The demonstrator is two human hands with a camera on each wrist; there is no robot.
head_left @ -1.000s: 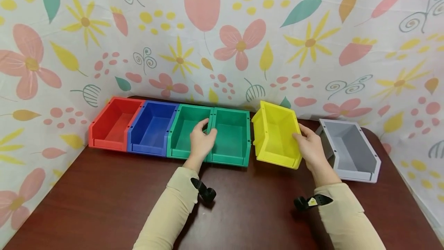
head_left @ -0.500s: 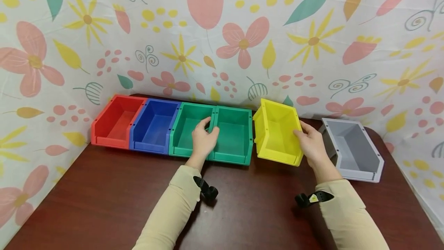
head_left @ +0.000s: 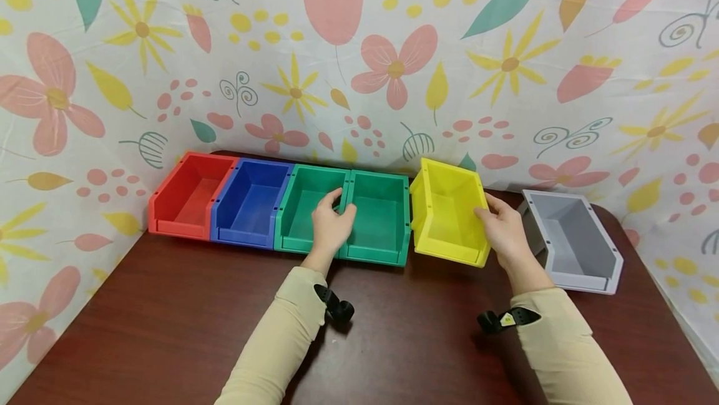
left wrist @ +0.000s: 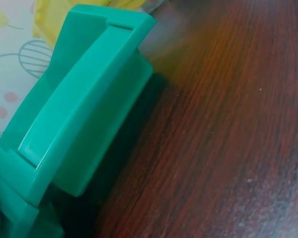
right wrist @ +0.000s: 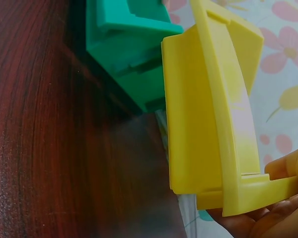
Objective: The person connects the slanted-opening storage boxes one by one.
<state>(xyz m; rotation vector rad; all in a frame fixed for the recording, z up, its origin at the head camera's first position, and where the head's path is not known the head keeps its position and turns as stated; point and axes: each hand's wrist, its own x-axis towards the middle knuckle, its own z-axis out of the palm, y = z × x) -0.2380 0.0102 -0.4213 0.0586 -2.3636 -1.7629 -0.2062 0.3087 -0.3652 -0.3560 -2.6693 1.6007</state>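
Two green storage bins stand side by side. My left hand (head_left: 332, 224) reaches over their adjoining walls and grips them, fingers in the left green bin (head_left: 296, 221) and thumb over the right green bin (head_left: 375, 224). With my right hand (head_left: 503, 233) I hold a yellow bin (head_left: 455, 214) by its right side wall. The yellow bin tilts a little, close beside the right green bin. In the right wrist view, its raised underside (right wrist: 191, 114) shows next to the green side wall (right wrist: 134, 62). All these bins have nothing in them.
A blue bin (head_left: 253, 205) and a red bin (head_left: 193, 199) continue the row to the left. Apart on the right stands a grey bin (head_left: 575, 243), turned at an angle. Behind the dark wooden table (head_left: 404, 330) hangs a flowered cloth (head_left: 224, 24).
The head view has shifted slightly. Both hands keep their grips, and the bins stay in nearly the same places.
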